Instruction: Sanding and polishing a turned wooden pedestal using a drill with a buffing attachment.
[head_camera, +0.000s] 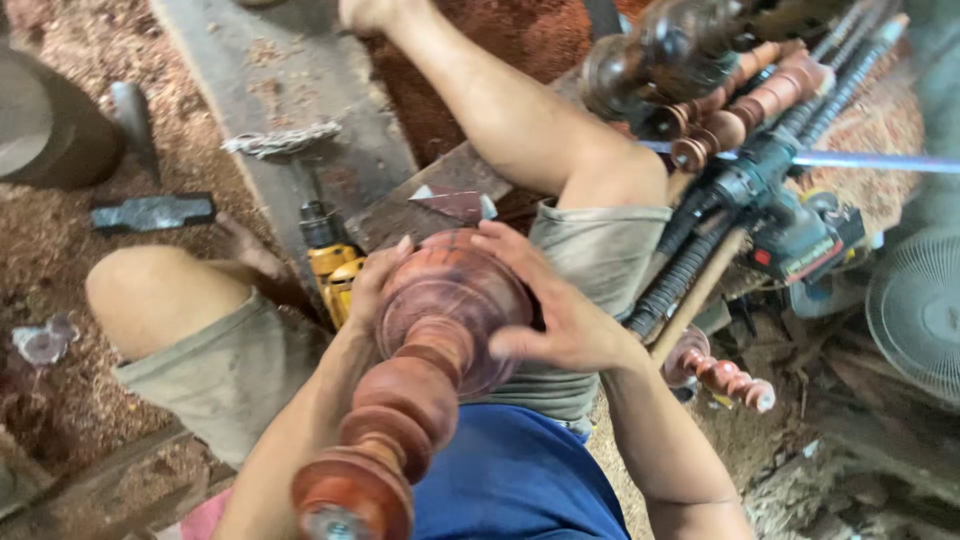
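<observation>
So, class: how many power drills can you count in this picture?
2: a yellow drill on the ground between the knees, and a dark drill at right beside stacked turned posts. Others may be hidden.

Sawdust-strewn floor. Lying on it: a dark hammer head, a grey plank carrying frayed rope. At right, a white fan.

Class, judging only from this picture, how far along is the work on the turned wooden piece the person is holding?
Done: the turned wooden piece is fully shaped, reddish and smooth, with a metal fitting at its near end. In hand: the left hand and right hand grip its wide end over the lap. Left: cannot tell; similar turned pieces lie beside a yellow drill among sawdust.
</observation>
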